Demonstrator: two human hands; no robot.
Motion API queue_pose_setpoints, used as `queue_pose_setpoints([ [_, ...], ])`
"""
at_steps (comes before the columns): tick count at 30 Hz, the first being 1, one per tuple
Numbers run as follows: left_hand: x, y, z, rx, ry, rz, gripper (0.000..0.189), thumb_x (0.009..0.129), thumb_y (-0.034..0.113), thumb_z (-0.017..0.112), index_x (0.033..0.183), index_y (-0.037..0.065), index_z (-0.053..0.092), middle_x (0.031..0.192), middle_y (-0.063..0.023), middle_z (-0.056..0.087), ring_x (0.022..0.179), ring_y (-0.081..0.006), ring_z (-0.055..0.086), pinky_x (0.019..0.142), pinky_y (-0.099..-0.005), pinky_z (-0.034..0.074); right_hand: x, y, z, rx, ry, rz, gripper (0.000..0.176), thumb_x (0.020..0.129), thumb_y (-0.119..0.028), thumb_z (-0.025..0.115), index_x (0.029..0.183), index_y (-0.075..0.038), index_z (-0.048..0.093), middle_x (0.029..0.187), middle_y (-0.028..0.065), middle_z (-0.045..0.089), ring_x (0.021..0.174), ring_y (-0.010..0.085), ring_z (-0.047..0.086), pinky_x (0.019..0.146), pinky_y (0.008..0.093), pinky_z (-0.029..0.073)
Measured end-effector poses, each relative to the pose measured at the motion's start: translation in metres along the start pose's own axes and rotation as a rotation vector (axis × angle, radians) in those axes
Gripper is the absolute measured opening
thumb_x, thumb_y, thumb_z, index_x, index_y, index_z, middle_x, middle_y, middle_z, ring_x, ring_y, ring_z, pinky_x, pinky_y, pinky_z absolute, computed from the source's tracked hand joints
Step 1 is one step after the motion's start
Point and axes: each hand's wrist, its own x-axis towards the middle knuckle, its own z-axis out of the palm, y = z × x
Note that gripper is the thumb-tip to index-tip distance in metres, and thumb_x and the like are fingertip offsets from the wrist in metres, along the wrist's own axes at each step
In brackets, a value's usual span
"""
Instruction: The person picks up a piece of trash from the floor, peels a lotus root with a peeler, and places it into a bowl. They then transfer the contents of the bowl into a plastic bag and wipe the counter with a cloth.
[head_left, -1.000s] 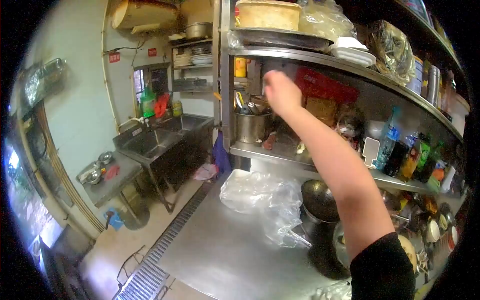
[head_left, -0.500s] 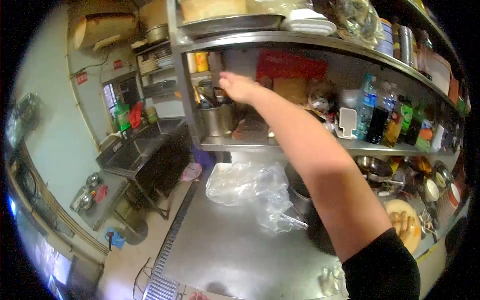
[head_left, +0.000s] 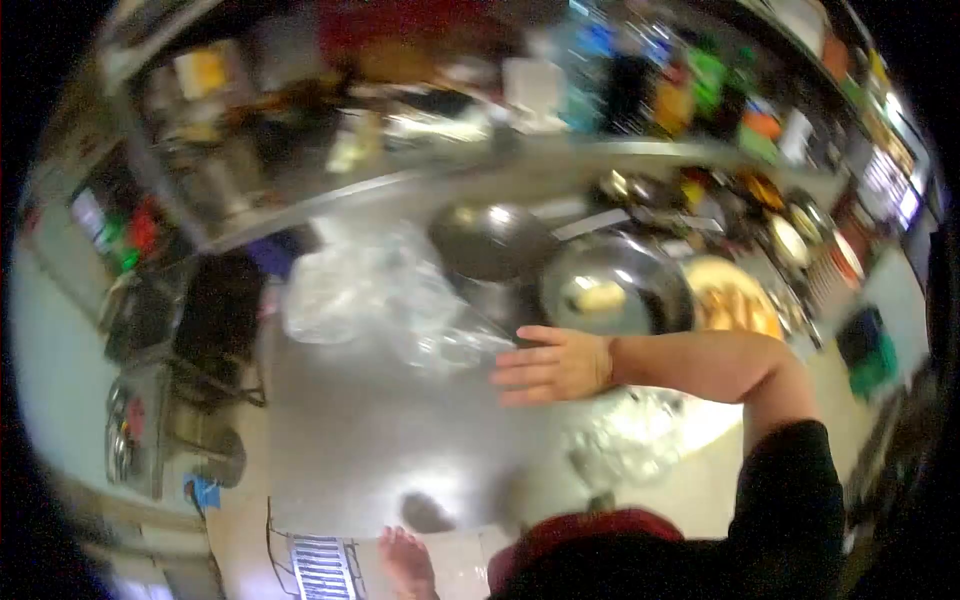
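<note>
My right hand (head_left: 555, 367) is stretched out over the steel counter (head_left: 370, 420), palm down, fingers spread, with nothing seen in it. Just beyond it stands a wide metal bowl (head_left: 665, 300) with a pale lump (head_left: 600, 297) inside. Left of my fingertips lies a crumpled clear plastic bag (head_left: 370, 285). A dark round pan or lid (head_left: 490, 240) sits behind, between bag and bowl. My left hand (head_left: 405, 555) is low at the counter's near edge; its short view shows fingers extended and no object. The picture is smeared by motion.
A round yellowish board (head_left: 765, 320) with several brown elongated pieces stands right of the bowl. More clear plastic (head_left: 630, 435) lies near my right forearm. Above the counter's back runs a metal shelf (head_left: 350, 190) with bottles (head_left: 708, 80). A sink (head_left: 145, 310) is at the left.
My right hand has come down and back from beside the metal pot on the shelf to above the counter, fingers now spread. The view has tilted down, bringing the bowl and more of my left hand into sight.
</note>
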Motion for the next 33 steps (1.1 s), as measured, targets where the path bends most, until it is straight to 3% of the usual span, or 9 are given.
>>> queue_pose_setpoints([
  [3, -0.008, -0.001, 0.057, 0.104, -0.11, 0.022, 0.017, 0.098, 0.027, 0.048, 0.096, 0.014, 0.057, 0.087, 0.0036, 0.062, 0.074, -0.0107, 0.06, 0.064, -0.0271, 0.049, -0.1, -0.057, -0.015, 0.012, -0.26, 0.173, 0.03, 0.083, -0.024, 0.053, 0.111, -0.017, 0.062, 0.126, 0.0046, 0.056, 0.127, 0.0248, 0.046, 0.11, 0.0531, 0.028],
  [5, -0.003, -0.009, 0.074, 0.169, -0.23, 0.017, 0.017, 0.099, 0.025, 0.046, 0.102, 0.013, 0.058, 0.093, 0.0009, 0.064, 0.077, -0.0123, 0.062, 0.065, -0.0266, 0.053, -0.149, -0.052, -0.044, -0.054, -0.206, 0.416, 0.03, 0.077, -0.022, 0.062, 0.106, -0.016, 0.065, 0.118, 0.0051, 0.06, 0.113, 0.0238, 0.054, 0.101, 0.0489, 0.04],
  [7, -0.006, -0.033, 0.103, 0.196, -0.178, 0.07, 0.019, 0.099, 0.024, 0.046, 0.106, 0.012, 0.058, 0.096, -0.0006, 0.065, 0.076, -0.013, 0.062, 0.064, -0.0273, 0.053, -0.182, -0.015, -0.087, -0.114, -0.422, 0.977, 0.03, 0.07, -0.019, 0.068, 0.1, -0.014, 0.066, 0.099, 0.0076, 0.064, 0.09, 0.0299, 0.059, 0.078, 0.0401, 0.049],
  [10, -0.012, -0.076, 0.127, 0.212, -0.224, 0.082, 0.022, 0.099, 0.022, 0.044, 0.112, 0.01, 0.058, 0.102, -0.0026, 0.065, 0.078, -0.0143, 0.063, 0.063, -0.0279, 0.053, -0.281, 0.028, -0.115, -0.202, 0.136, 1.256, 0.023, 0.078, -0.013, 0.069, 0.1, -0.007, 0.065, 0.094, 0.0134, 0.065, 0.088, 0.0335, 0.062, 0.076, 0.0425, 0.05],
  [13, -0.033, -0.144, 0.17, 0.195, -0.256, 0.086, 0.022, 0.099, 0.021, 0.043, 0.112, 0.009, 0.057, 0.101, -0.0026, 0.065, 0.076, -0.014, 0.062, 0.061, -0.0271, 0.053, -0.377, 0.064, -0.109, 0.039, -0.057, 1.571, 0.025, 0.084, -0.023, 0.066, 0.104, -0.007, 0.065, 0.097, 0.0133, 0.067, 0.09, 0.0308, 0.065, 0.078, 0.0404, 0.051],
  [20, -0.087, -0.295, 0.226, 0.383, 0.074, 0.25, 0.021, 0.097, 0.025, 0.045, 0.112, 0.014, 0.055, 0.09, 0.0014, 0.058, 0.064, -0.0085, 0.047, 0.054, -0.0214, 0.037, -0.528, 0.093, 0.006, 0.23, -0.139, 1.397, 0.024, 0.079, -0.026, 0.065, 0.098, -0.011, 0.067, 0.09, 0.0146, 0.067, 0.083, 0.035, 0.063, 0.073, 0.0445, 0.052],
  [25, -0.139, -0.335, 0.261, 0.534, 0.309, 0.369, 0.03, 0.094, 0.027, 0.049, 0.121, 0.015, 0.052, 0.098, -0.0007, 0.059, 0.074, -0.0106, 0.051, 0.062, -0.0244, 0.041, -0.531, 0.137, 0.065, 0.361, -0.223, 1.292, 0.019, 0.079, -0.025, 0.062, 0.093, -0.014, 0.069, 0.087, 0.0109, 0.068, 0.082, 0.0345, 0.065, 0.071, 0.0466, 0.052],
  [28, -0.167, -0.348, 0.237, 0.691, 0.284, 0.409, 0.037, 0.092, 0.03, 0.048, 0.127, 0.019, 0.05, 0.105, -0.0022, 0.058, 0.086, -0.0143, 0.051, 0.074, -0.0308, 0.04, -0.514, 0.16, 0.105, 0.313, -0.53, 1.227, 0.019, 0.079, -0.018, 0.06, 0.093, -0.012, 0.071, 0.093, 0.011, 0.07, 0.09, 0.0315, 0.067, 0.075, 0.0438, 0.054],
  [33, -0.191, -0.376, 0.271, 0.68, 0.414, 0.532, 0.03, 0.093, 0.015, 0.054, 0.121, 0.008, 0.049, 0.1, -0.0053, 0.059, 0.079, -0.0119, 0.055, 0.064, -0.0244, 0.045, -0.5, 0.17, 0.144, 0.306, -0.648, 1.177, 0.016, 0.077, -0.013, 0.061, 0.088, -0.011, 0.072, 0.091, 0.0142, 0.07, 0.092, 0.0319, 0.067, 0.077, 0.0405, 0.054],
])
